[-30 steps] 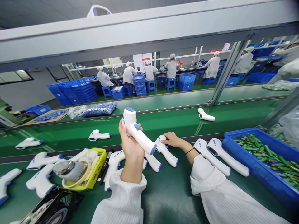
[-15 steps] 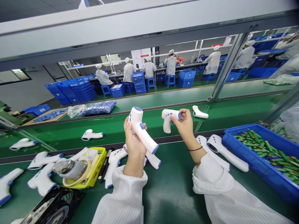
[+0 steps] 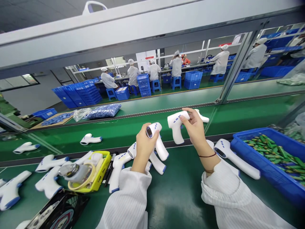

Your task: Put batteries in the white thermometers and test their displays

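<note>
My left hand (image 3: pixel 143 144) is closed round a white and blue handheld thermometer (image 3: pixel 157 140), its small screen end turned up toward me. My right hand (image 3: pixel 195 128) grips a second white thermometer (image 3: pixel 175 125), held above the green bench with the handle pointing down. Under and beside my left hand lie more thermometers (image 3: pixel 156 163) on the bench mat. Another thermometer (image 3: pixel 234 162) lies to the right of my right forearm.
A blue bin (image 3: pixel 262 171) of green cells stands at the right. A yellow tray (image 3: pixel 101 179) with tape and a metal piece sits at the left, among several white thermometers (image 3: pixel 47 184). Thermometers ride the green conveyor (image 3: pixel 114 132). People in white work at the far line.
My left hand has lowered its thermometer and turned the screen toward me. My right hand, which lifted a thermometer from the bench a second ago, has turned it so the handle points down.
</note>
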Demonstrator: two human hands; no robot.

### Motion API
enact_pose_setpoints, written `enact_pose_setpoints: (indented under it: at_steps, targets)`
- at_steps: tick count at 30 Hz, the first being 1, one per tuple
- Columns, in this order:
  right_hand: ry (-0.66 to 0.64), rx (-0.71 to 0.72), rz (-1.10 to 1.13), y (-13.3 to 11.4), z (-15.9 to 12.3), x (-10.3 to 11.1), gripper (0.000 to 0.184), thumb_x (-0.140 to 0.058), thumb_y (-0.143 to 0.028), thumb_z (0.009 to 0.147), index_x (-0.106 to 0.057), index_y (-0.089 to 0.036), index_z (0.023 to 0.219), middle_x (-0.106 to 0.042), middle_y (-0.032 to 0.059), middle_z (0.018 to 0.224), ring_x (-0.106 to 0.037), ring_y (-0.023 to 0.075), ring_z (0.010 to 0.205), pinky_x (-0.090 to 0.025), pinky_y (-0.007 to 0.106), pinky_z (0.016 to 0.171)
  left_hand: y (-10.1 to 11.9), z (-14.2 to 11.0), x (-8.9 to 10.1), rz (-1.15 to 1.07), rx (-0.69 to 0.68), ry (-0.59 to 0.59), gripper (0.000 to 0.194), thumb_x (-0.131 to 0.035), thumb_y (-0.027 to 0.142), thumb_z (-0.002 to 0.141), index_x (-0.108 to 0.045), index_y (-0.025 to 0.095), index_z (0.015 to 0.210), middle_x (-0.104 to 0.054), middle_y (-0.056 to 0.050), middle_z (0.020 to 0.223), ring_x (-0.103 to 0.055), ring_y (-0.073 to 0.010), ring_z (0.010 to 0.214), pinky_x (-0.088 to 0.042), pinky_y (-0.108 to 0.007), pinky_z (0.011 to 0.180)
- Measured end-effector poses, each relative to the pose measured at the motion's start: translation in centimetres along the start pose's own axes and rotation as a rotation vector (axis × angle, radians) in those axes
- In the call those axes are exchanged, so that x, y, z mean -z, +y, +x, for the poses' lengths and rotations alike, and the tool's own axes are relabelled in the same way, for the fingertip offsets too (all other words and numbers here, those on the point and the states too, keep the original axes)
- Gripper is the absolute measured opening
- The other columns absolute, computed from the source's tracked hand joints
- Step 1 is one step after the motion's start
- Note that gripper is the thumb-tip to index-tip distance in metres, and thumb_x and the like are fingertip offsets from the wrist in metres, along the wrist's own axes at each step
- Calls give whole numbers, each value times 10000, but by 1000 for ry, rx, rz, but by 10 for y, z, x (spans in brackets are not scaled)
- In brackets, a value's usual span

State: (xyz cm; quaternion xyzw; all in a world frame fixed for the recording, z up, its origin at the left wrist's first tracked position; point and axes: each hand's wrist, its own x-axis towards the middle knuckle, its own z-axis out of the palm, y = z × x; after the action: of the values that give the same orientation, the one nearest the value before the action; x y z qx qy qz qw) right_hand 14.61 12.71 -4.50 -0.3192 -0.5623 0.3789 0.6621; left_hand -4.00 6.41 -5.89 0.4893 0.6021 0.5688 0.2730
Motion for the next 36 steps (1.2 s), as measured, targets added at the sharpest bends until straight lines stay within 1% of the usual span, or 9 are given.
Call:
enact_pose_setpoints:
  at_steps: [3, 7, 10, 12, 14, 18, 24, 30, 36]
  targets:
    - [-59, 3, -42, 2, 1, -1, 394, -764, -382, 751, -613, -220, 1077, -620, 29, 905, -583, 172, 791, -482, 285, 661, -32, 17, 0, -37, 184, -32, 509, -726, 291, 809, -582, 122, 1267, -661, -150, 1080, -678, -251, 893, -573, -386, 811]
    - [-89, -80, 46, 1, -1, -5, 413, -792, -432, 729, -604, -231, 1036, -608, 5, 804, -573, 161, 732, -483, 278, 637, -50, 28, 2, -118, 241, 12, 776, -654, 348, 894, -243, 163, 1526, -461, -215, 1430, -591, -264, 1213, -504, -359, 991]
    - [-78, -179, 192, -4, -4, -11, 460, -824, -460, 699, -606, -226, 1029, -609, -8, 789, -562, 140, 722, -481, 251, 642, -29, 18, 1, -175, 177, -92, 614, -549, 454, 951, -382, 179, 1474, -521, -176, 1387, -560, -260, 1256, -462, -352, 1050]
    - [-101, -232, 302, -9, -8, -17, 482, -843, -457, 682, -606, -217, 1027, -606, -16, 795, -548, 118, 705, -476, 228, 639, -5, 3, -1, -273, 73, -302, 571, -506, 501, 960, -448, 189, 1435, -608, -146, 1268, -654, -232, 1081, -521, -337, 962]
    - [-178, -291, 420, -16, -15, -22, 501, -839, -472, 690, -590, -221, 1046, -594, -25, 795, -528, 106, 658, -467, 220, 588, 19, -16, -3, -394, -81, -501, 655, -573, 507, 923, -370, 230, 1480, -619, -125, 1227, -686, -185, 862, -569, -301, 799]
    - [-331, -366, 599, -28, -26, -31, 455, -785, -490, 764, -552, -263, 1082, -577, -29, 814, -535, 119, 629, -447, 218, 491, 50, -45, -5, -294, -236, -347, 589, -595, 447, 925, -391, 276, 1451, -650, -75, 1084, -616, -124, 656, -518, -224, 594]
    - [-326, -313, 665, -36, -29, -31, 308, -722, -401, 849, -591, -284, 1101, -582, -33, 828, -540, 94, 640, -482, 183, 544, 58, -54, -4, -197, -312, -304, 512, -564, 422, 954, -408, 322, 1431, -596, -64, 1259, -656, -197, 992, -520, -286, 877]
    - [-319, -340, 692, -40, -33, -32, 313, -720, -372, 818, -591, -294, 1092, -586, -45, 790, -541, 100, 598, -482, 191, 512, 62, -60, -6, -167, -338, -292, 512, -561, 435, 953, -400, 352, 1432, -564, -43, 1331, -658, -200, 985, -533, -309, 856]
    - [-298, -371, 750, -41, -34, -35, 280, -712, -344, 802, -567, -273, 1031, -593, -53, 777, -548, 96, 583, -474, 183, 495, 65, -62, -4, -103, -374, -295, 531, -585, 383, 949, -400, 313, 1442, -577, -50, 1349, -617, -243, 1157, -506, -337, 970]
